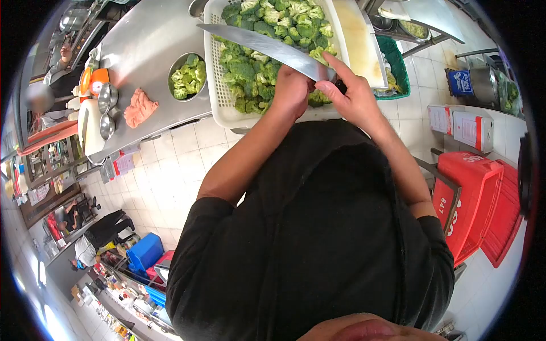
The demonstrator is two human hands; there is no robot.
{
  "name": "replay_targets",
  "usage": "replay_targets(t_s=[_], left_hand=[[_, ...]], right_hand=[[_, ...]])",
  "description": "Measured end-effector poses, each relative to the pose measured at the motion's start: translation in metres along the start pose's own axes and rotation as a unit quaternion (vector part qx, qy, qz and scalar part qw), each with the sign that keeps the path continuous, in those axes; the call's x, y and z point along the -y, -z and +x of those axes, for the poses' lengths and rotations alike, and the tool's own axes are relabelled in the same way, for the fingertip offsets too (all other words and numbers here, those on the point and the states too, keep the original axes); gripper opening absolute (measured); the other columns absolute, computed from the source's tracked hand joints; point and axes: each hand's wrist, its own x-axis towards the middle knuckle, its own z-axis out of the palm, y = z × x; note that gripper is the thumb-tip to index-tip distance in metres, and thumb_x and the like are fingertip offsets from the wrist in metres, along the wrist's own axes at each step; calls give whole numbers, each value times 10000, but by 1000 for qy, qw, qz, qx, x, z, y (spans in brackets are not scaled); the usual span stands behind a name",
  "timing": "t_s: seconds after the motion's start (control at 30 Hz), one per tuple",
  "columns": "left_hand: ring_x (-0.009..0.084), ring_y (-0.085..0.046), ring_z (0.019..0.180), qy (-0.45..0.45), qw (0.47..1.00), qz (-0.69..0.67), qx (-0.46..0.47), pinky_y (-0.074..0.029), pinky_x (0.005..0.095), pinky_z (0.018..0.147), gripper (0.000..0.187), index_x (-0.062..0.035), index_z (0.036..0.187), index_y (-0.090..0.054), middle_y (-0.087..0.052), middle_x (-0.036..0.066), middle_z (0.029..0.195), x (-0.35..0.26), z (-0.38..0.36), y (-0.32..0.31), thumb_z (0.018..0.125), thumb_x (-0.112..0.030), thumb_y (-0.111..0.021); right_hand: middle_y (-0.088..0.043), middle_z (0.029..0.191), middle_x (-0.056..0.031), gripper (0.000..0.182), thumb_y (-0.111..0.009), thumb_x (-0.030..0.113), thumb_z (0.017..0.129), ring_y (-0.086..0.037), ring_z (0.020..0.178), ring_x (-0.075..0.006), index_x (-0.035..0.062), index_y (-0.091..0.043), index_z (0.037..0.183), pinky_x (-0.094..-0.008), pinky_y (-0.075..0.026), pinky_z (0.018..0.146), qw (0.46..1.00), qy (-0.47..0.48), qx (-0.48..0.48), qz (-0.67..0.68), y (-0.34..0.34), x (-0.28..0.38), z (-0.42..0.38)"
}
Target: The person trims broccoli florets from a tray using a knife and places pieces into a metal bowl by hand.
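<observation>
A broad chef's knife (267, 46) points up and left over a white perforated crate (213, 91) full of broccoli florets (244, 71). My right hand (354, 94) is closed on the knife near its heel and black handle, thumb and forefinger apart around the blade's base. My left hand (292, 92) is curled closed just below the blade, over the near part of the crate. Its fingertips are partly hidden by the knife, and I cannot make out what it holds. A round metal bowl (173, 82) with more florets stands left of the crate.
A crumpled orange-pink cloth (140, 108) and small metal bowls (107, 99) lie on the steel counter (153, 51). A cutting board (361, 45) and green basket (402, 74) are right of the crate. Red bins (469, 199) stand at right. Another person (57, 79) is across the counter.
</observation>
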Motion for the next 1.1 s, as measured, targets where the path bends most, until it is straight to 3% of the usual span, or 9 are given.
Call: replay_targets(t_s=[0.2, 0.3, 0.5, 0.6, 0.73, 0.83, 0.97, 1.0, 1.1], left_hand=[[199, -652, 826, -15, 999, 15, -40, -529, 336, 663, 130, -2, 1026, -600, -657, 98, 951, -7, -7, -8, 922, -18, -523], [196, -651, 811, 2, 999, 1, 32, -528, 322, 639, 111, -10, 1019, -598, -658, 100, 956, 2, 1, 4, 932, -33, -533], [227, -652, 828, 33, 997, 48, 42, -530, 352, 729, 174, 0, 1093, -585, -665, 129, 990, 4, 1, 2, 969, -102, -518], [281, -655, 834, 74, 996, 23, 47, -538, 380, 764, 205, 4, 1134, -549, -662, 173, 1014, 5, 8, 9, 973, -112, -496], [344, -652, 835, 105, 990, -95, 25, -543, 432, 788, 232, -8, 1148, -515, -648, 236, 1053, 4, 19, 22, 977, -157, -466], [361, -646, 856, 81, 994, -74, 30, -543, 461, 800, 232, -21, 1124, -521, -639, 249, 1085, -1, 37, 35, 978, -185, -448], [275, -625, 835, 32, 997, 74, 1, -527, 421, 780, 273, -43, 1124, -548, -667, 153, 1010, -3, 64, 39, 950, -254, -543], [208, -614, 784, 14, 992, 125, -22, -524, 370, 706, 274, -53, 1083, -598, -667, 116, 963, -3, 71, 34, 915, -267, -632], [166, -606, 763, -44, 955, 293, -18, -523, 333, 635, 223, -63, 1046, -643, -664, 104, 962, 7, 100, 24, 898, -227, -677]], right_hand=[[-675, 763, -177, 607, -711, 435, 903, -655, 642, -283, 81, -536, 1364, -368, -519, 640, 1000, -16, 9, 17, 2, 2, 0], [-645, 715, -150, 530, -714, 403, 910, -630, 616, -227, 70, -559, 1291, -342, -502, 610, 999, -2, -9, 31, -2, -8, 3], [-647, 717, -72, 413, -704, 304, 937, -590, 641, -103, 59, -572, 1242, -280, -477, 587, 997, -5, -28, 78, -10, -28, 6], [-635, 735, -12, 321, -675, 244, 962, -551, 641, -64, 58, -596, 1211, -237, -454, 576, 967, 17, -86, 241, -13, -37, 8], [-617, 741, 7, 259, -641, 219, 984, -500, 603, -28, 62, -615, 1188, -197, -385, 524, 954, -38, -162, 249, 31, -53, 14], [-609, 736, 8, 285, -637, 261, 991, -461, 574, -25, 61, -617, 1194, -197, -346, 495, 937, -71, -229, 253, 68, -68, 17], [-614, 740, -5, 351, -650, 292, 982, -471, 584, -36, 31, -597, 1212, -204, -354, 505, 942, -81, -289, 152, 121, -88, 17], [-617, 742, -12, 376, -653, 297, 980, -472, 586, -39, 18, -586, 1222, -206, -356, 508, 942, -88, -297, 130, 132, -94, 17], [-633, 751, -40, 417, -663, 311, 972, -469, 566, -45, -24, -551, 1194, -207, -348, 488, 932, -129, -334, 57, 156, -112, 15]])
